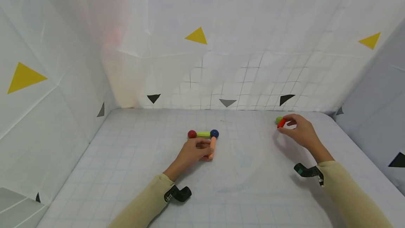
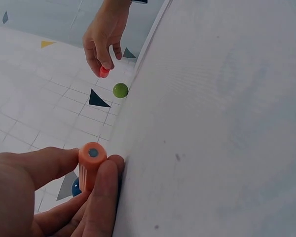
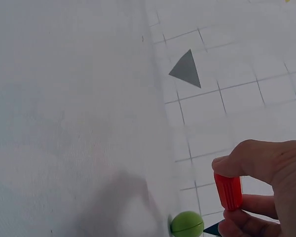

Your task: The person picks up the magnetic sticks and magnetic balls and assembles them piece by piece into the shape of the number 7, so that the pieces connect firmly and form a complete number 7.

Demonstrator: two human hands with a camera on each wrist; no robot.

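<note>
My left hand (image 1: pixel 192 150) pinches an orange ridged rod (image 1: pixel 213 147) between thumb and fingers. A grey disc is set in the rod's near end in the left wrist view. The rod's far end meets a dark blue ball (image 1: pixel 214 134). From that ball a yellow-green rod (image 1: pixel 203 134) runs left to a red ball (image 1: pixel 192 134). Off to the right, my right hand (image 1: pixel 302 131) grips a short red ridged rod (image 3: pixel 229 191) by its two ends. Beside it on the tabletop sits a green ball (image 3: pixel 187 224), apart from the red rod in the right wrist view.
The white table (image 1: pixel 253 185) carries a faint grid. White sheeting (image 1: pixel 240 17) with yellow, grey and black triangles stands behind it and at both sides. Each sleeve has a black wrist camera (image 1: pixel 178 193) strapped to it.
</note>
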